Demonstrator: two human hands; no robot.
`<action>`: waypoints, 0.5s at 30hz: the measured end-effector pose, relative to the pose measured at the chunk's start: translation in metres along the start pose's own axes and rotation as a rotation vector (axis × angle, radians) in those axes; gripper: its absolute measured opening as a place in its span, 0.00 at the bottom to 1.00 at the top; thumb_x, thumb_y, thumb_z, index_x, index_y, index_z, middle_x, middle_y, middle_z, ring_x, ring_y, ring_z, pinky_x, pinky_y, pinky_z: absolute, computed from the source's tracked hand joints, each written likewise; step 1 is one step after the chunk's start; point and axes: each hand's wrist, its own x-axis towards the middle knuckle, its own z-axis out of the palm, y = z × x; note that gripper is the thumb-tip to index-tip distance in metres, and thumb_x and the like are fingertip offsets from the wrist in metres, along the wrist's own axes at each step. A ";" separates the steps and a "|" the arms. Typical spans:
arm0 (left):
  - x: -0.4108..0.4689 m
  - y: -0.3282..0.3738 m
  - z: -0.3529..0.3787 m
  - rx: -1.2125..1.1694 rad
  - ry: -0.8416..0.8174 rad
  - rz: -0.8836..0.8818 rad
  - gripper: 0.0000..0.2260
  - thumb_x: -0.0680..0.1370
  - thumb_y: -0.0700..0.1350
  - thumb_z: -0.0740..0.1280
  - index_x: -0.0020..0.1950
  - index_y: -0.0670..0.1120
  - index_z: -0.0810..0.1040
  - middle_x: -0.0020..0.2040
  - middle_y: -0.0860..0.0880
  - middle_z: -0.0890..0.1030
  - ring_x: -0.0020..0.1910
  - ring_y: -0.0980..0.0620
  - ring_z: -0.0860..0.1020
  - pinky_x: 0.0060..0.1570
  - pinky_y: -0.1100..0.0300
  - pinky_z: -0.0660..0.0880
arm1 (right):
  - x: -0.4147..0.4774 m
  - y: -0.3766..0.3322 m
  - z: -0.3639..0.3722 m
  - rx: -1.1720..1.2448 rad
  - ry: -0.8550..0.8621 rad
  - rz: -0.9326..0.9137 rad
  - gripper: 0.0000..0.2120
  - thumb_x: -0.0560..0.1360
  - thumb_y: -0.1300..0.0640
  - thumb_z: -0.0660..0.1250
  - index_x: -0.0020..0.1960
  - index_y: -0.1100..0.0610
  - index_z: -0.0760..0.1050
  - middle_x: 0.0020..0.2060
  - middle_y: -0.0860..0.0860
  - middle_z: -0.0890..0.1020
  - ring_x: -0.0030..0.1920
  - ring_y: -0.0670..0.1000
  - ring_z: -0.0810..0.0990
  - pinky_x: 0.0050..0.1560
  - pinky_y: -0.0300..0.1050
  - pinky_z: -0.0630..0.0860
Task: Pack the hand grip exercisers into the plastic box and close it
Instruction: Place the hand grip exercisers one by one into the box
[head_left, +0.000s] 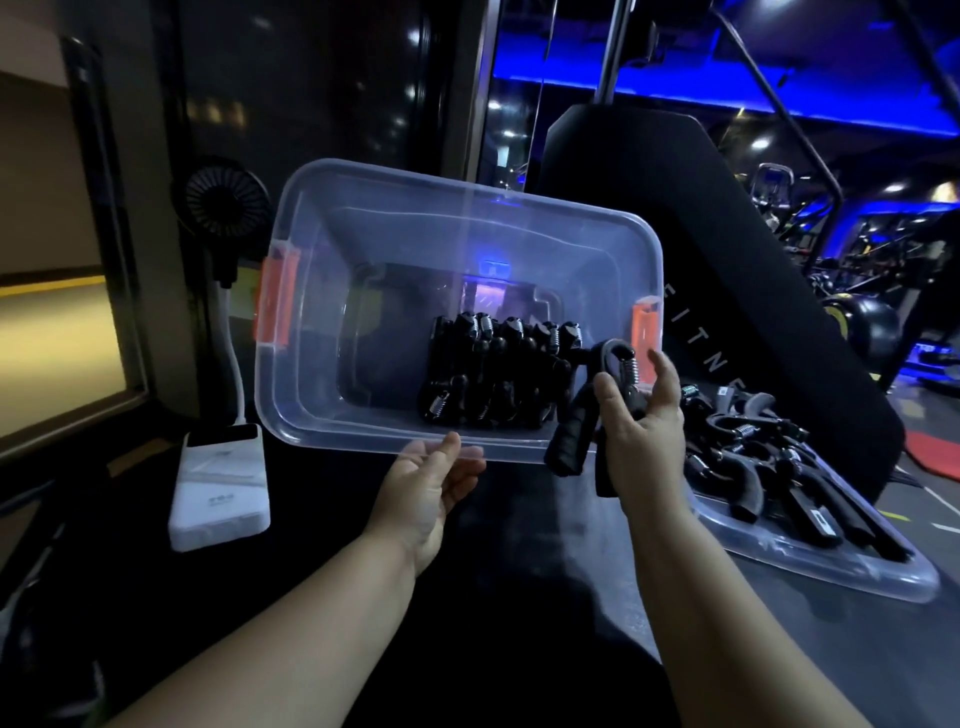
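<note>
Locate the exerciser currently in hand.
Head view, right of centre: the right hand grips the exerciser at the near-right corner of the plastic box, just below the right orange latch, with the pile of loose exercisers to its right.

1. This is a gym: the black upright panel (649, 171) behind the table (535, 525) carries pale letters reading "FITNE".
2. Beyond it, on the right, a dim hall under blue strip lighting (779, 111) holds exercise machines (883, 249) and a black ball (872, 322).
3. A red mat (930, 449) lies on the floor there.
4. Hand grip exercisers (753, 457) lie heaped near the table's right edge.
</note>
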 end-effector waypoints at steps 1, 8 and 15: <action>0.000 0.000 0.000 -0.003 0.001 -0.002 0.05 0.80 0.44 0.63 0.47 0.43 0.74 0.40 0.47 0.83 0.40 0.53 0.81 0.44 0.60 0.76 | 0.000 0.001 0.004 -0.017 -0.005 0.014 0.34 0.73 0.43 0.70 0.74 0.43 0.60 0.59 0.52 0.73 0.54 0.49 0.76 0.53 0.38 0.70; 0.000 0.000 0.002 -0.007 0.020 -0.013 0.05 0.80 0.44 0.62 0.47 0.42 0.73 0.41 0.45 0.83 0.41 0.51 0.80 0.44 0.59 0.76 | 0.009 -0.007 0.033 -0.062 -0.032 0.005 0.47 0.65 0.44 0.77 0.76 0.47 0.55 0.66 0.54 0.72 0.63 0.52 0.74 0.67 0.52 0.70; 0.003 0.000 0.003 -0.039 0.042 -0.033 0.05 0.79 0.43 0.63 0.45 0.42 0.72 0.37 0.47 0.83 0.37 0.51 0.81 0.41 0.61 0.76 | 0.019 -0.013 0.059 -0.065 -0.024 0.009 0.43 0.63 0.45 0.79 0.73 0.54 0.66 0.63 0.52 0.75 0.64 0.50 0.73 0.68 0.49 0.69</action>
